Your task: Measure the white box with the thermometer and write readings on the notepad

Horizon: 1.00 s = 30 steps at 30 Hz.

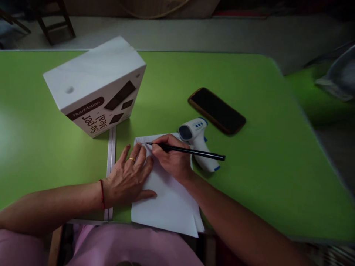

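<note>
White paper sheets (166, 199) lie at the front edge of the green table, one corner sticking out past it. My left hand (130, 177) rests flat on their left side, fingers spread, a ring and a red bracelet on it. Closed around a black pen (194, 150), my right hand (174, 159) sits on the upper part of the paper. The pen tip touches the sheet near its top left, by some small faint marks. Just right of this hand lies a white and blue infrared thermometer (199, 144), partly over the paper's edge.
A white NutriMotion box (97, 85) stands at the back left. A dark phone (217, 111) in a brown case lies to the right, beyond the thermometer. A metal strip (111, 151) marks a seam in the green table (277, 166). A wooden stool (52, 22) is on the floor behind.
</note>
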Each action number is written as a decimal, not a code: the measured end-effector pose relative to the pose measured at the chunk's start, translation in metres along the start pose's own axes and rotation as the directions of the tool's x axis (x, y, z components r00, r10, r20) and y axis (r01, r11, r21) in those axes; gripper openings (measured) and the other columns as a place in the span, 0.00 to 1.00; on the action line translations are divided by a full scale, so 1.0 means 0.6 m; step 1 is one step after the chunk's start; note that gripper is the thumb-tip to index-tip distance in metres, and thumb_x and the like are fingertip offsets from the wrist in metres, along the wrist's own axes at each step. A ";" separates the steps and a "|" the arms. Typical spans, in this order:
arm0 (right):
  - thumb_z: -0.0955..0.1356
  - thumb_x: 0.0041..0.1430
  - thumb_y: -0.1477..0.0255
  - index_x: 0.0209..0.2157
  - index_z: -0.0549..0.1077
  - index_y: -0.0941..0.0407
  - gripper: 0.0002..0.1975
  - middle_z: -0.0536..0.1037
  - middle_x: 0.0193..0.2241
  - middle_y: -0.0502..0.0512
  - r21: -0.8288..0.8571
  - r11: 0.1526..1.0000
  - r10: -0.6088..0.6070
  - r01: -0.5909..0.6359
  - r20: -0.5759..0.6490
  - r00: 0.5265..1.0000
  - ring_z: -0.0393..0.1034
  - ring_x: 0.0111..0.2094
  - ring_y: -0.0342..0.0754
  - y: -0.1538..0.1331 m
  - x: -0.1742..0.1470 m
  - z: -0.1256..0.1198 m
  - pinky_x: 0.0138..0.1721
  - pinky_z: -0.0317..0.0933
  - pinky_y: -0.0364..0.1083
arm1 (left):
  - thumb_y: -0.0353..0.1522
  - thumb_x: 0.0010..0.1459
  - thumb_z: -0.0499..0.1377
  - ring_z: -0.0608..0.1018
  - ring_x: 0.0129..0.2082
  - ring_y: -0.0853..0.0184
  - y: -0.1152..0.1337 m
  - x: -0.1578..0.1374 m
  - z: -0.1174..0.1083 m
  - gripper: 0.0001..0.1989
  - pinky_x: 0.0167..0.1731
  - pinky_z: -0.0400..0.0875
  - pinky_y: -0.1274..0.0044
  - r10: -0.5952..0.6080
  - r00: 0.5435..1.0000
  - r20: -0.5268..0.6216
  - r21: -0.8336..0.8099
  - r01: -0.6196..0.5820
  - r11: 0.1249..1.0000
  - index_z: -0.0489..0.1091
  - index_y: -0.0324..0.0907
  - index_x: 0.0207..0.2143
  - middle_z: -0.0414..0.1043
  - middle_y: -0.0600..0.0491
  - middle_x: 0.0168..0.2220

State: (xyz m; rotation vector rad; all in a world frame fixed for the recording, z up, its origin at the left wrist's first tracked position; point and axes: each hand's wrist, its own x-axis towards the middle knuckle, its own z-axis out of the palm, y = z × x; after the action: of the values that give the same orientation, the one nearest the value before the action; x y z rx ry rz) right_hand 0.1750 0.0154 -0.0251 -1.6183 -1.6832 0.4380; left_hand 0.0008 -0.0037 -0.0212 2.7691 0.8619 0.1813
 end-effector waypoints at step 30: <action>0.65 0.54 0.75 0.25 0.69 0.55 0.04 0.73 0.18 0.46 -0.047 0.990 -0.135 0.131 -0.074 0.988 0.66 0.19 0.40 0.007 0.001 0.004 0.23 0.61 0.40 | 0.60 0.53 0.56 0.61 0.63 0.41 -0.002 -0.001 0.000 0.47 0.60 0.55 0.55 0.006 0.998 -0.056 0.029 -0.005 1.000 0.60 0.29 0.58 0.59 0.30 0.60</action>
State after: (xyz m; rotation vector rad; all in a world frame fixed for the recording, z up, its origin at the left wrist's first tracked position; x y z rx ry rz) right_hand 0.1767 0.0170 -0.0295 -1.5220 -1.7402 0.2722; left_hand -0.0004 -0.0032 -0.0212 2.8057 0.8775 0.2507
